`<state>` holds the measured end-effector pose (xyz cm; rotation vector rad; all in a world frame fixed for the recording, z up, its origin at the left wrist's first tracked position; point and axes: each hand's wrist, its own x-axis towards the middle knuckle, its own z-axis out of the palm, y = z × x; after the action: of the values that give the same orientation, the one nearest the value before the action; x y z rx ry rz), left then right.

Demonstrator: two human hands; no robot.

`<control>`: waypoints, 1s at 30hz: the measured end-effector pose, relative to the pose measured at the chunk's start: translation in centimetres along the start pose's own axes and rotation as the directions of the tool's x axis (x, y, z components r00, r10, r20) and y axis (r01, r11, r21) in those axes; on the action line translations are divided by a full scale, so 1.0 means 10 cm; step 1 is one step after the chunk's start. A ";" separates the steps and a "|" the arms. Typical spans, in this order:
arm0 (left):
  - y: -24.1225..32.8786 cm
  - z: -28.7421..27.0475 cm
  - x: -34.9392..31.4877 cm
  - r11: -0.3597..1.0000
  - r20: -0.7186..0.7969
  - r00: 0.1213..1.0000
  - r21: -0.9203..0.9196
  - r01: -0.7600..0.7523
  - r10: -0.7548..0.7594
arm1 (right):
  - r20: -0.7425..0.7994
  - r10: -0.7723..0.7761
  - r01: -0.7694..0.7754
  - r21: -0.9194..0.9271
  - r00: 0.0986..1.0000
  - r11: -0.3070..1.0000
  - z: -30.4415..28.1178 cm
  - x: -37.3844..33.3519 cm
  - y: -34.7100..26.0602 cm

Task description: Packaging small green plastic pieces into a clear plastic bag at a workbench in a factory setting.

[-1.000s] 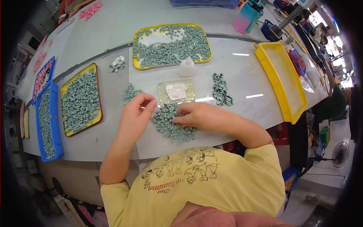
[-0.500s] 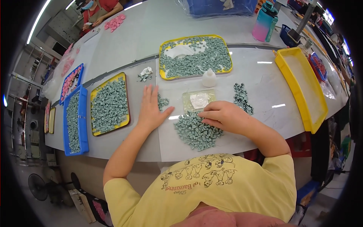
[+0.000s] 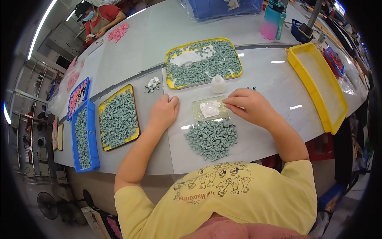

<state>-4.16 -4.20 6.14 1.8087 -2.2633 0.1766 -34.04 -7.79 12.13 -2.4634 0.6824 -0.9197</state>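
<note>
My left hand rests on the table with its fingers curled in. Whatever it may hold is hidden, and it covers the spot of a small group of green pieces. By the right edge of a clear yellowish pad, my right hand pinches its thumb and fingers together. Anything between those fingertips is too small to make out. On the pad lies a white patch with a round clear dish. A heap of small grey-green pieces spreads just below it. Behind the pad stands a white squeeze bottle.
Yellow trays of green pieces stand at the back and left, beside a blue bin. A long yellow tray lies right. A drink bottle stands far back. A person works at the far left.
My left hand has gone from spread fingers to curled. My right hand has moved from the heap up and right to the pad's edge, now covering most of the dark pieces there.
</note>
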 end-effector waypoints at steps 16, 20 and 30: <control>-0.09 -0.02 0.00 0.958 -0.210 0.956 -0.242 0.153 -0.205 | -0.063 0.090 -0.093 -0.037 0.994 0.995 -0.38 -0.24 0.06; -0.21 -0.02 -0.10 0.720 -0.024 0.870 -0.573 0.392 -0.493 | -0.064 0.091 -0.094 -0.039 0.994 0.995 -0.41 -0.24 0.08; -0.51 -0.24 -0.19 -0.981 0.456 0.880 -0.188 -0.053 -0.135 | -0.043 0.124 -0.126 -0.040 0.991 0.991 -0.35 -0.08 0.00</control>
<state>1.44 -2.97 7.64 0.2732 0.0680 -1.6768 -37.01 -8.04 14.15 -2.4135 0.8682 -0.9177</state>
